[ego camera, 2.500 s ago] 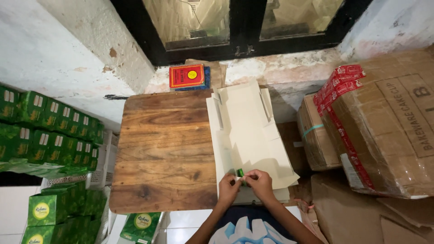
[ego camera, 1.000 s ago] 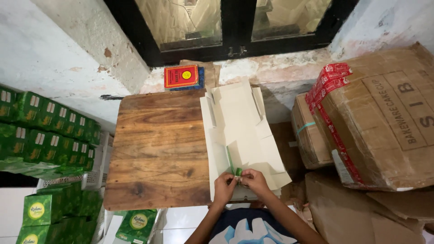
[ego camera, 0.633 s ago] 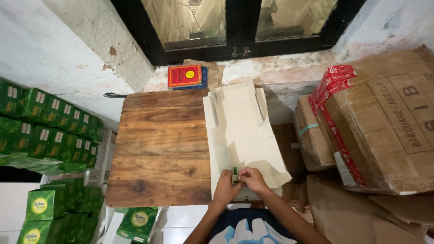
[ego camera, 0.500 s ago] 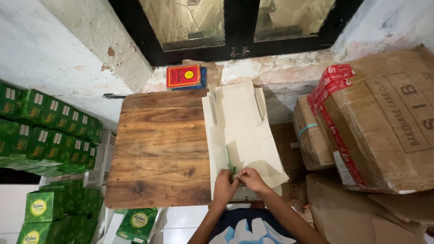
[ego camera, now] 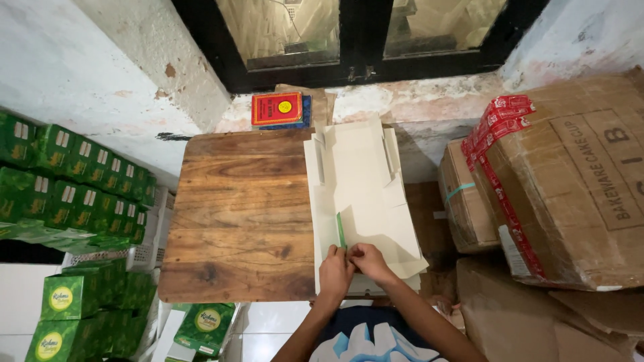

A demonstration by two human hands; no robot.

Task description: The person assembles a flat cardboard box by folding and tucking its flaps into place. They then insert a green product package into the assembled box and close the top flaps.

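- Seen from above, a person's two bare hands meet at the near edge of a stack of flat, unfolded off-white carton blanks (ego camera: 362, 194) lying on the right side of a wooden worktop (ego camera: 241, 214).
- The left hand (ego camera: 335, 271) presses down on the near left part of the top blank, fingers together and pinching at a fold, probably to keep the card from sliding.
- The right hand (ego camera: 369, 260) sits just beside it, touching it, with its fingers closed on the same near flap. Both grips are clamped on the card, though the fingertips are too small to see exactly.
- A narrow green strip (ego camera: 340, 229) shows just beyond the hands; it looks like the printed face of a side flap turned up along its crease.
- The blanks overhang the right edge of the worktop, with the top sheet's slots and flaps pointing away from the person.
- On the ledge beyond the worktop, under a black-framed window (ego camera: 362, 33), lies a small red box (ego camera: 276, 108) on top of a blue one.
- To the left, rows of finished green cartons (ego camera: 74, 181) are stacked against the white wall, with more green cartons (ego camera: 94, 315) lower down.
- To the right stand large brown cardboard boxes (ego camera: 570, 188), one sealed with red tape.
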